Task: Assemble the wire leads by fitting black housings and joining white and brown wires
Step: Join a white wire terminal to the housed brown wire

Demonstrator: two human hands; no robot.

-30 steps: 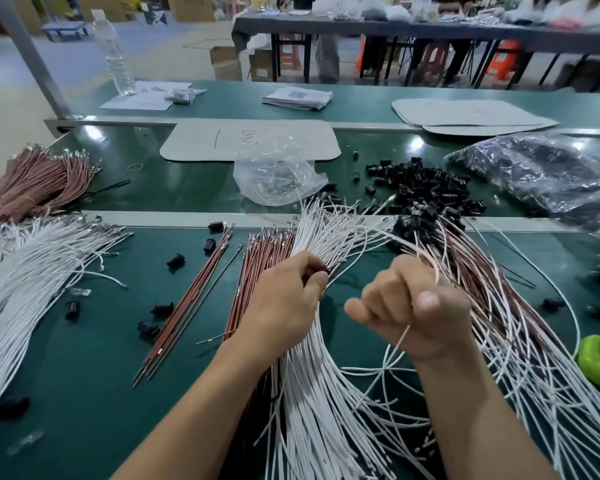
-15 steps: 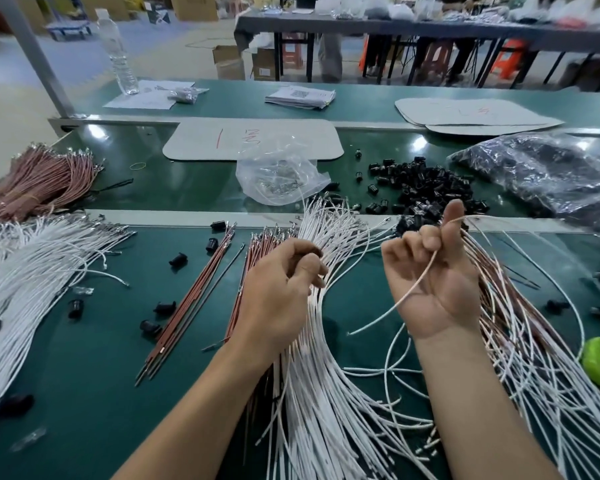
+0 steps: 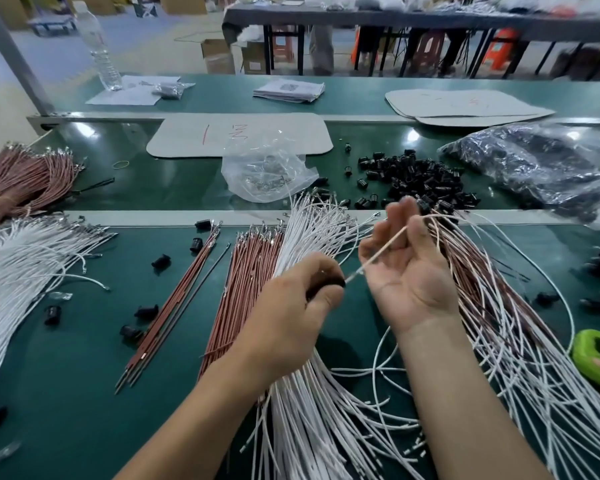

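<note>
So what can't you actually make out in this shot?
- Head view: the housing in the left hand is mostly covered by its fingers; whether the wire is seated is unclear.
- The right hand fingertips are motion-blurred, so the grip on the wire is unclear.
- The green object is cut off by the right edge.
- The clear bag holds parts too small to identify.

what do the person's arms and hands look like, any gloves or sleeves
Both arms are bare from the frame edge to the wrist, with no sleeves in view. The left hand and right hand wear no gloves, and no rings, watch or wristband show.
</note>
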